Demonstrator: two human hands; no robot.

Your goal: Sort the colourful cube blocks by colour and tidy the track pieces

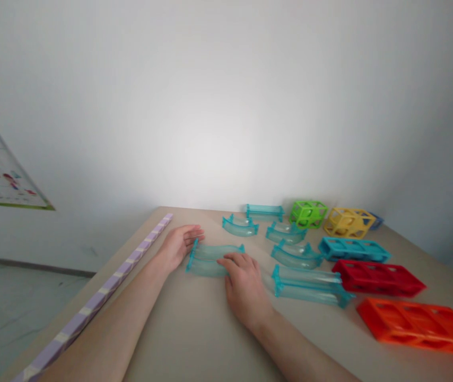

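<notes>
The teal channel [210,268] lies on the table [194,334] between your hands. Your left hand [179,246], fingers loosely extended, is at one end; your right hand [246,289] covers the other, its grip I cannot tell.

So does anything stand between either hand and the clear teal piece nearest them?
Nothing visible does: the right hand overlaps the teal piece at its right end; the left hand is beside its left end.

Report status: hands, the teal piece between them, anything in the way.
Left hand open at left end of teal piece; right hand over its right end. Piece on table. Another teal piece close right, apparently not blocking.
</notes>
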